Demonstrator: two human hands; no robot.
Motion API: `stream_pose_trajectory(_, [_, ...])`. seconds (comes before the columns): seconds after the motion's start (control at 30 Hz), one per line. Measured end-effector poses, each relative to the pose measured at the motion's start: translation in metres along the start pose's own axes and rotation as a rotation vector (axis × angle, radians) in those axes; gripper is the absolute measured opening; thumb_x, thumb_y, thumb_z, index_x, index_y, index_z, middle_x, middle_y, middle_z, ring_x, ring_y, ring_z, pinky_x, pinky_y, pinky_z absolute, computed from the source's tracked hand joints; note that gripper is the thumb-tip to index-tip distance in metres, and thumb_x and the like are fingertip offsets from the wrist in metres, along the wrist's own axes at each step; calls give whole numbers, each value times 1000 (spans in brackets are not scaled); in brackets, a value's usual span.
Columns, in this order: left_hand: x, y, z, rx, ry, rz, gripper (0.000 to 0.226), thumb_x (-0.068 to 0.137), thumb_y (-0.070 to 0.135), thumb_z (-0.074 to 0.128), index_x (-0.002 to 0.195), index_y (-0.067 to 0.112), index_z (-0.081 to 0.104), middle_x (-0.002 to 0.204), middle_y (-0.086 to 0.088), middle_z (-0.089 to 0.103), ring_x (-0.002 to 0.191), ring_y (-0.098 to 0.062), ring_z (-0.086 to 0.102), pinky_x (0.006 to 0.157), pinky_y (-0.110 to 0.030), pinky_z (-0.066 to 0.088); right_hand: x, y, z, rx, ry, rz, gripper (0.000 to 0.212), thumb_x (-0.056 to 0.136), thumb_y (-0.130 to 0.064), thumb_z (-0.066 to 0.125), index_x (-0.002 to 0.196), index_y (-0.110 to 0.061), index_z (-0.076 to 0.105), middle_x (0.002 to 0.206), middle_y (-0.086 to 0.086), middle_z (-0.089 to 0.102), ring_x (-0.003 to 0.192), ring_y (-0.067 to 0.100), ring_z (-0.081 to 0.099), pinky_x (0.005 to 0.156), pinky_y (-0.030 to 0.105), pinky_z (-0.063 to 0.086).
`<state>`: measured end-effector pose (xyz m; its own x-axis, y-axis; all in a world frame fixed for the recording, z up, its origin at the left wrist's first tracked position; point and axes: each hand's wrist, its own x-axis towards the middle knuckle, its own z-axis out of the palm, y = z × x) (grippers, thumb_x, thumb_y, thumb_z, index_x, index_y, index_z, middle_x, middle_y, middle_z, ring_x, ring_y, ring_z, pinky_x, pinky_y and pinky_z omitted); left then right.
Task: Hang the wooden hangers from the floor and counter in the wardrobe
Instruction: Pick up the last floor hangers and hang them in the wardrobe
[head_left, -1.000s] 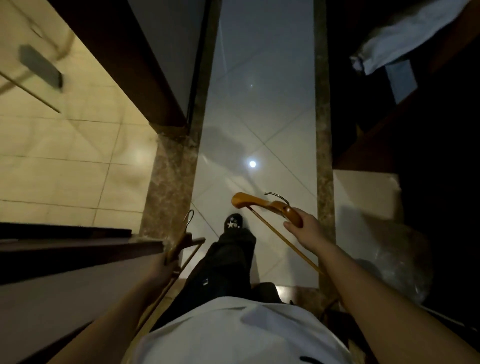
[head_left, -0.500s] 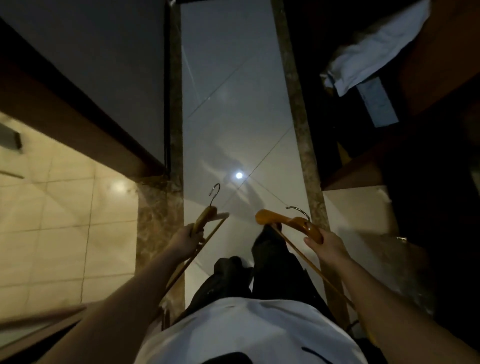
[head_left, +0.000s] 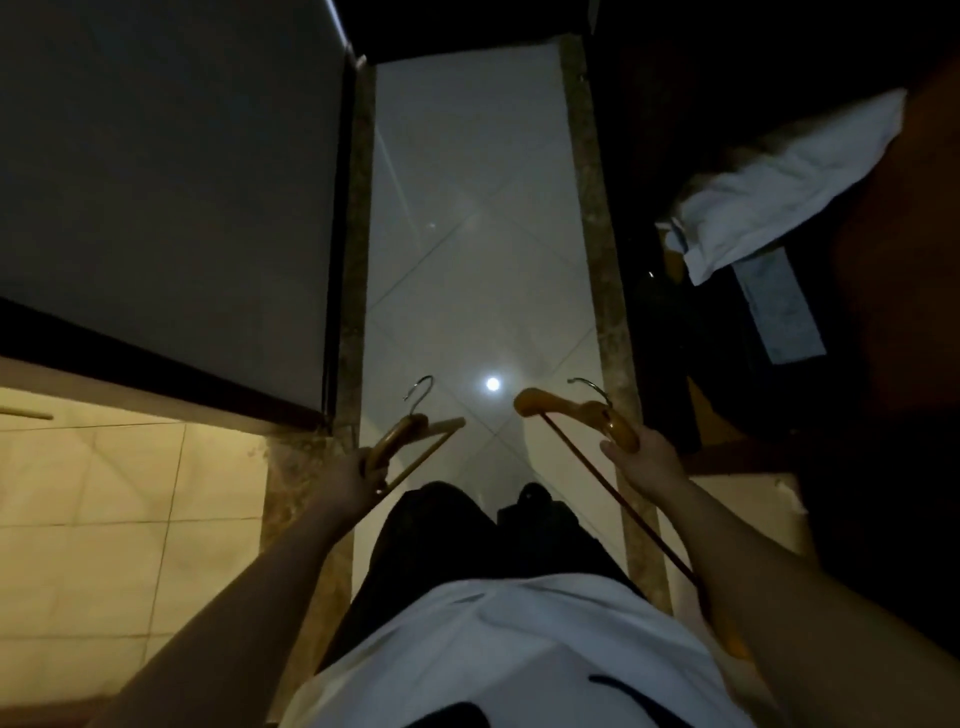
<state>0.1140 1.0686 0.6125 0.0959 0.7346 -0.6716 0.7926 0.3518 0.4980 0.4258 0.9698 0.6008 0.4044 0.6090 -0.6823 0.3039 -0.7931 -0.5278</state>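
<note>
The view looks straight down the person's body in a dim corridor. The left hand (head_left: 349, 478) is closed around one end of a wooden hanger (head_left: 400, 441), whose metal hook (head_left: 420, 392) sticks up and away from the body while its thin lower bar slants back toward the wrist. The right hand (head_left: 644, 460) is wrapped around the curved shoulder of a second wooden hanger (head_left: 563, 410), near its own hook (head_left: 592, 388); the rounded free end of that hanger points toward the middle of the corridor, and its dark lower rod (head_left: 623, 506) runs back alongside the right forearm. The two hangers are held apart, one on each side, both in the air above the pale glossy floor (head_left: 478, 249), which carries a small bright reflection of a light (head_left: 492, 384) between them. Dark trousers (head_left: 441, 530) and the tip of a dark shoe (head_left: 537, 493) show below the hands, with a white shirt (head_left: 493, 639) at the bottom of the frame. Brown stone strips border the floor on both sides. To the left a dark panel (head_left: 171, 197) rises above a stretch of warmly lit beige tiles (head_left: 114, 519). To the right everything is very dark, apart from a white cloth (head_left: 779, 182) lying on a surface that cannot be made out.
</note>
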Motion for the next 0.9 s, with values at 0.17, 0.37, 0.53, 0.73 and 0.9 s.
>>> stream_pose_trajectory(0.17, [33, 5, -33, -101, 83, -93, 11, 93, 6, 47, 91, 12, 57, 81, -3, 58, 74, -16, 58, 57, -21, 42, 56, -82, -27, 37, -51, -186, 32, 91, -16, 55, 123, -15, 54, 97, 7, 58, 88, 16, 51, 78, 27, 40])
stream_pose_trajectory(0.37, [115, 40, -80, -4, 4, -82, 15, 94, 12, 48, 82, 16, 57, 77, -7, 60, 70, -20, 58, 59, -25, 44, 115, -141, -37, 74, -25, -218, 33, 90, -13, 56, 123, -16, 55, 96, 3, 58, 93, 19, 56, 65, 18, 41])
stream_pose_trajectory(0.53, [195, 114, -111, 44, -107, 44, 15, 95, 10, 45, 98, 9, 60, 81, -10, 60, 76, -24, 58, 70, -36, 49, 149, -161, -41, 65, 37, -46, 37, 89, -15, 57, 126, -13, 52, 114, 13, 61, 106, 25, 55, 88, 31, 42])
stream_pose_trajectory(0.73, [275, 221, -127, 221, -263, 294, 18, 94, 10, 47, 105, 7, 60, 88, -11, 63, 73, -18, 57, 60, -26, 44, 163, -166, -59, 169, 169, 142, 41, 90, -15, 56, 131, -11, 49, 125, 14, 57, 118, 32, 51, 97, 35, 39])
stream_pose_trajectory(0.9, [316, 286, -116, 356, -365, 413, 17, 94, 11, 46, 104, 8, 60, 70, 2, 55, 62, -14, 53, 56, -23, 41, 175, -162, -76, 307, 285, 313, 40, 91, -16, 55, 131, -11, 49, 123, 16, 58, 118, 33, 51, 98, 36, 38])
